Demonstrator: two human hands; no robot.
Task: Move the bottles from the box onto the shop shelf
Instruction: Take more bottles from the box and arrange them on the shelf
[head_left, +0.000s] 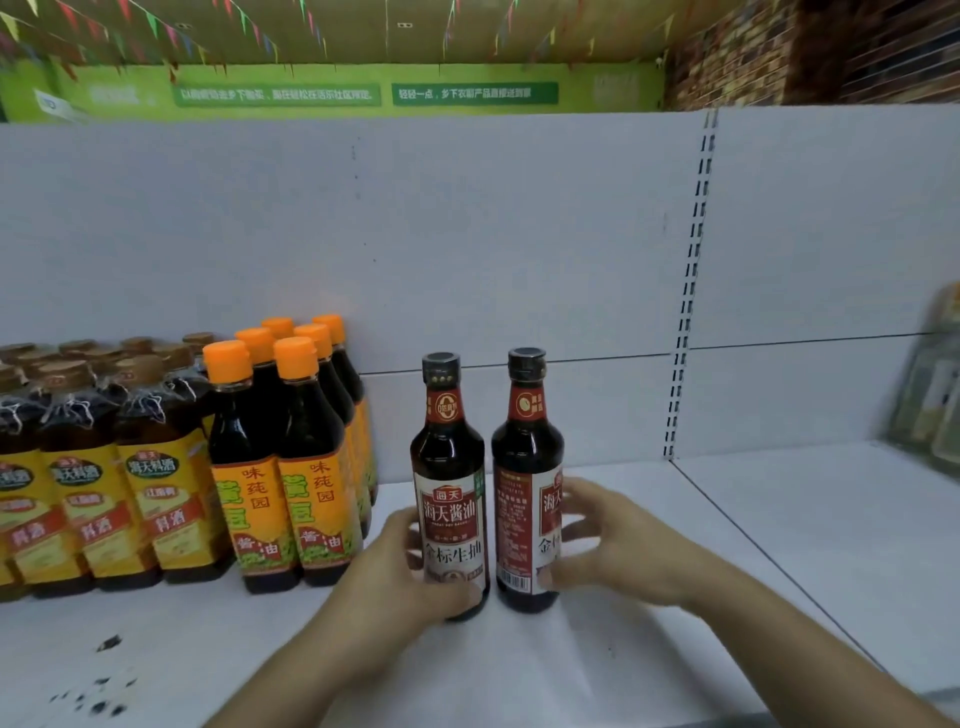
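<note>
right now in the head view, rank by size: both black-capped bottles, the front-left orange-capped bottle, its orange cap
1. left black-capped bottle and right black-capped bottle: alike, tied
2. front-left orange-capped bottle: nearly as big, but farther back, so unsure
3. its orange cap: clearly smallest

Open shelf (779, 545) stretches right of the right grip (618, 540); dark bottles (449, 467) fill the gap to the left grip (400, 571), and orange-capped bottles (291, 467) stand packed near its left.

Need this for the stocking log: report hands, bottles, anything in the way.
Left hand grips left bottle low, right hand holds right bottle. Both upright on shelf, side by side. Orange-capped bottles stand apart to the left.
</note>
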